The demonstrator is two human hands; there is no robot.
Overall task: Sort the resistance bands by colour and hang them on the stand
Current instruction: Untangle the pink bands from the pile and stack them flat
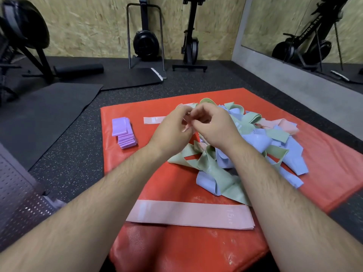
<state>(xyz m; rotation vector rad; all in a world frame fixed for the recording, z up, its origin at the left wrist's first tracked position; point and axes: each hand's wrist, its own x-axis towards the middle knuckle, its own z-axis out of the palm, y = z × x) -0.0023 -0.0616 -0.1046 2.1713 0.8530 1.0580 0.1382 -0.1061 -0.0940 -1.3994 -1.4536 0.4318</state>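
Observation:
A tangled heap of green, blue and pink resistance bands [255, 140] lies on a red mat [125, 169]. My left hand [172, 128] and my right hand [214, 126] meet above the heap's left side, fingers curled, both pinching a pink band [187, 128] that is mostly hidden between them. A stack of flat pink bands [190, 214] lies near the mat's front. A neat pile of purple bands [123, 132] sits at the mat's left. One pink band [153, 120] lies flat behind my left hand.
Black floor mats [49, 114] and a foam roller [78, 69] lie to the left. Black exercise machines [146, 42] stand by the chipboard back wall. A mirror [304, 36] runs along the right wall. A perforated dark panel [17, 193] is at the lower left.

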